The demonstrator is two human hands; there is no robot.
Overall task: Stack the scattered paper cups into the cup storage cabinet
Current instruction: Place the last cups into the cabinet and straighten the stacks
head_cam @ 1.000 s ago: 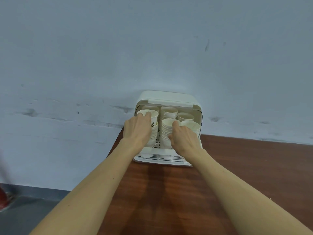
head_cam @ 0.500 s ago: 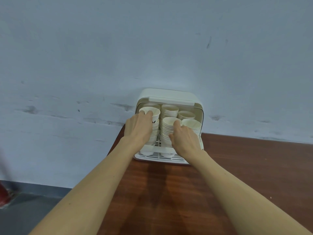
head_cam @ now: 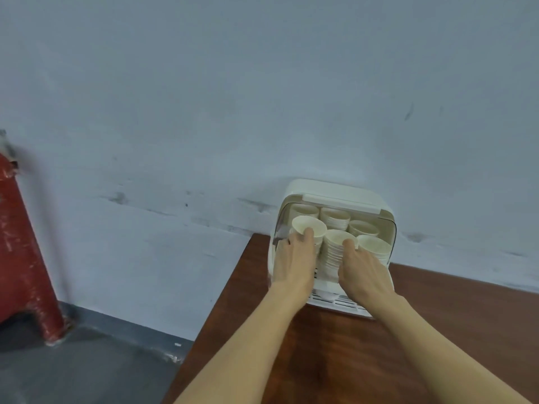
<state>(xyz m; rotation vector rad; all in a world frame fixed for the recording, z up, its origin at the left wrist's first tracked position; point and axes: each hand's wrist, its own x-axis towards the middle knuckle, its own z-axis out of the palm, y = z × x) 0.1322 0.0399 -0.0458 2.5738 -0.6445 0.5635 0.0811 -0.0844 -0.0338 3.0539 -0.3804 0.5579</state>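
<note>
A cream cup storage cabinet (head_cam: 332,189) stands open at the back of the wooden table (head_cam: 350,360), against the wall. Several stacks of white paper cups fill it. My left hand (head_cam: 294,263) grips the front left cup stack (head_cam: 309,227), thumb over its rim. My right hand (head_cam: 361,269) grips the front middle cup stack (head_cam: 335,246), thumb on its rim. A third front stack (head_cam: 374,246) stands at the right, with more stacks (head_cam: 335,217) behind. My hands hide the lower parts of the two held stacks.
A slatted white tray (head_cam: 335,301) forms the cabinet floor and juts toward me. The table's left edge (head_cam: 221,310) drops to a grey floor. A red pipe (head_cam: 23,252) stands by the blue-grey wall at far left.
The view has swung left, so the cabinet now sits to the right and the red pipe shows. Both hands stay on the same two cup stacks.
</note>
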